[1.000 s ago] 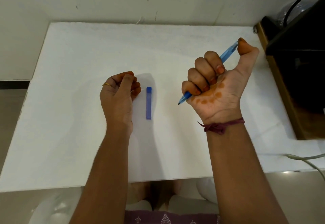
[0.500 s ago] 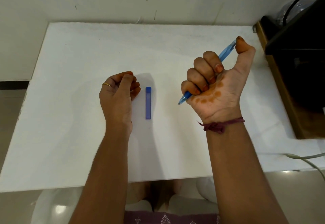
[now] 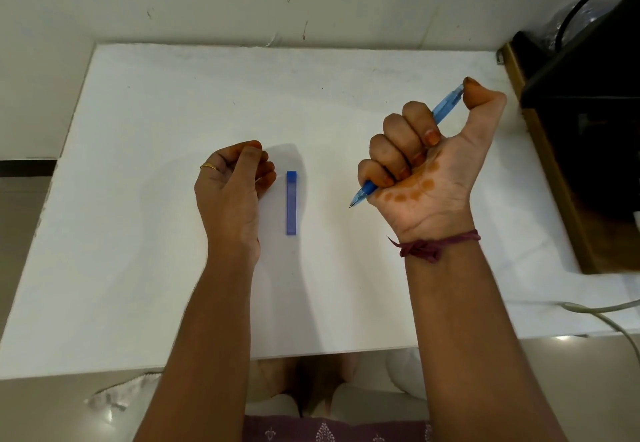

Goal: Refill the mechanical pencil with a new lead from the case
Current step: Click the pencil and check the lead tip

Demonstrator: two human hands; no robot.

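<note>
My right hand [image 3: 422,171] is raised above the white table [image 3: 173,112] with its fingers wrapped around a blue mechanical pencil [image 3: 446,105]. The thumb presses on the pencil's top end and the tip points down-left. A slim blue lead case [image 3: 291,202] lies flat on the table between my hands, long side pointing away from me. My left hand [image 3: 235,181] rests on the table just left of the case, fingers curled closed; I cannot tell whether anything thin is pinched in them.
A dark box on a wooden stand [image 3: 588,150] sits at the table's right edge. A pale cable [image 3: 609,313] runs across the near right corner. A wall rises behind the table's far edge.
My right thumb has pressed slightly onto the pencil's top end. The left hand and the lead case have stayed in place.
</note>
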